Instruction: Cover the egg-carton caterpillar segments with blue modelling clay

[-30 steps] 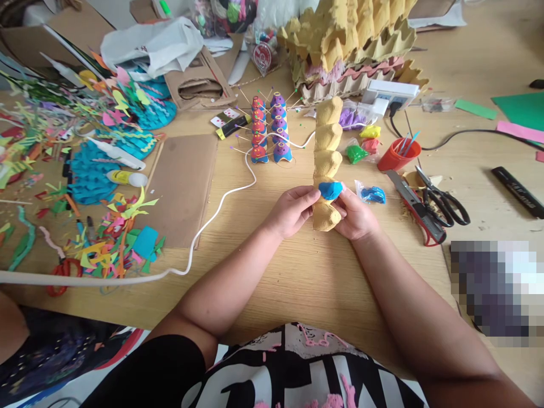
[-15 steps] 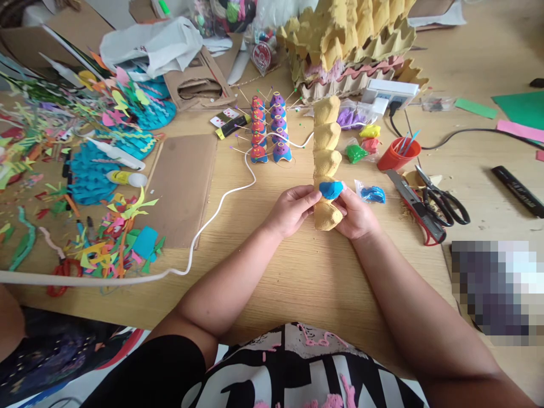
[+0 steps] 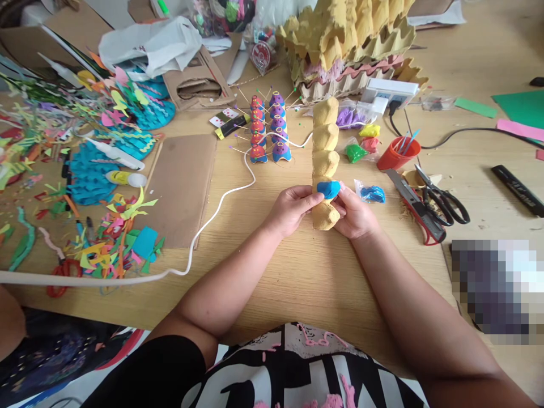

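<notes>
Between my two hands is a strip of yellow egg carton [image 3: 326, 136] with several bumps in a row, held pointing away from me. A flattened piece of blue clay [image 3: 328, 190] covers part of one bump near the close end. My left hand [image 3: 293, 208] grips the strip's left edge, its thumb on the blue clay. On the other side my right hand [image 3: 356, 211] is closed on the strip and the clay's right end, some fingers hidden behind. A bag of blue clay [image 3: 373, 194] lies just right of my right hand.
Decorated egg-carton caterpillars [image 3: 278, 127] stand ahead, left of the strip. Scissors [image 3: 444, 198], a utility knife [image 3: 419, 209] and a red cup [image 3: 398, 154] lie at right. A white cord [image 3: 221, 201] crosses the table. Paper scraps [image 3: 114, 243] cover the left; egg trays [image 3: 348, 45] are stacked behind.
The egg carton strip has shifted very slightly left and turned a little in my hands. My left thumb reaches a bit further over the blue clay.
</notes>
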Motion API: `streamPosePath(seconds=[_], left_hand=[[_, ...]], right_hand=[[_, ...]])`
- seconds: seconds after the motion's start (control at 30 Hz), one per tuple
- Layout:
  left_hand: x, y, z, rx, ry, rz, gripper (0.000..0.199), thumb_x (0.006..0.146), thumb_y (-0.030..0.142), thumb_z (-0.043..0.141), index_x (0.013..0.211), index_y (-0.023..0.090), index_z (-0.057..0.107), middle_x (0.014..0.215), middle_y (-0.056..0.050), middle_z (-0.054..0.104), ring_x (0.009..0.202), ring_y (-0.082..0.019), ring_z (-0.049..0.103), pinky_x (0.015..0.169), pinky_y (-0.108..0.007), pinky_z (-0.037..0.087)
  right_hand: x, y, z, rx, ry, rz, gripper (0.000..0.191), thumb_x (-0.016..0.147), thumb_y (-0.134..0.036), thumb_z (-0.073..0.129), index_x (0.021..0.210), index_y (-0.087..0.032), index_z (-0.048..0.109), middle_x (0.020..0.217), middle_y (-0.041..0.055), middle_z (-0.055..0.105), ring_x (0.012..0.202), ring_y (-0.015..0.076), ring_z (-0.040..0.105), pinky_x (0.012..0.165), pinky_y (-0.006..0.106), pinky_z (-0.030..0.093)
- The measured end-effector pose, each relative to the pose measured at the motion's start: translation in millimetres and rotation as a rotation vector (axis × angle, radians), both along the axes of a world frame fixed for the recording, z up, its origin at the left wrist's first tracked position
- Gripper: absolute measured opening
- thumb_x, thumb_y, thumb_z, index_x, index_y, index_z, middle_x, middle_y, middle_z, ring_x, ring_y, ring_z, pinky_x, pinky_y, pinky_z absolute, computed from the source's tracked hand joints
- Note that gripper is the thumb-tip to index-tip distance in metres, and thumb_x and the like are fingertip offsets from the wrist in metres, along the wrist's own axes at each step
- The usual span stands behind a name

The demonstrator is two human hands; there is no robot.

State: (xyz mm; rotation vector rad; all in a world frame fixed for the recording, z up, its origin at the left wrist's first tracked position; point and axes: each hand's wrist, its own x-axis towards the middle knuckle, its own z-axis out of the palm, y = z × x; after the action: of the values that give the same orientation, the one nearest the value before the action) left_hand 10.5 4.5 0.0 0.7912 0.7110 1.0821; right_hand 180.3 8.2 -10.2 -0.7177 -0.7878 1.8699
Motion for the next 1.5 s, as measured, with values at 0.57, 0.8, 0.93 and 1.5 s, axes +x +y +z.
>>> streamPosePath(seconds=[0.57, 0.8, 0.93, 1.5], left_hand=[[0.2, -0.1, 3.5, 0.005, -0.009, -0.022, 0.049, 0.061, 0.055, 0.109, 0.083, 0.018, 0.086, 0.083, -0.005, 0.086, 0.080, -0.018, 0.079, 0.085, -0.032, 0.063], [-1.4, 1.3, 0.1, -0.030, -0.019, -0.055, 0.054, 0.059, 0.058, 0.110, 0.087, 0.018, 0.085, 0.081, -0.004, 0.084, 0.079, -0.018, 0.079, 0.080, -0.031, 0.061], [-4.5, 2.7, -2.3, -0.021, -0.032, -0.153, 0.060, 0.061, 0.067, 0.106, 0.086, 0.018, 0.084, 0.086, -0.007, 0.084, 0.084, -0.021, 0.080, 0.078, -0.032, 0.060], [-2.5, 1.5, -3.4, -0.063, -0.069, -0.012, 0.042, 0.066, 0.049, 0.103, 0.084, 0.017, 0.084, 0.077, -0.003, 0.080, 0.073, -0.015, 0.072, 0.068, -0.026, 0.056]], right_hand=[[-0.6, -0.5, -0.2, -0.015, 0.018, -0.009, 0.061, 0.075, -0.064, 0.100, 0.070, -0.024, 0.055, 0.046, -0.0120, 0.031, 0.049, 0.0080, 0.022, 0.051, 0.026, 0.027], [1.6, 1.6, -5.6, -0.007, -0.014, -0.005, 0.062, 0.079, -0.069, 0.096, 0.071, -0.026, 0.052, 0.047, -0.0116, 0.028, 0.049, 0.0093, 0.022, 0.050, 0.028, 0.030], [1.5, 1.4, -5.6, -0.002, 0.017, 0.003, 0.062, 0.081, -0.067, 0.096, 0.071, -0.025, 0.051, 0.048, -0.0125, 0.027, 0.048, 0.0075, 0.018, 0.049, 0.025, 0.030], [0.2, 1.3, -3.1, 0.014, 0.023, 0.019, 0.065, 0.078, -0.068, 0.097, 0.071, -0.024, 0.049, 0.046, -0.0125, 0.030, 0.046, 0.0065, 0.021, 0.049, 0.025, 0.028]])
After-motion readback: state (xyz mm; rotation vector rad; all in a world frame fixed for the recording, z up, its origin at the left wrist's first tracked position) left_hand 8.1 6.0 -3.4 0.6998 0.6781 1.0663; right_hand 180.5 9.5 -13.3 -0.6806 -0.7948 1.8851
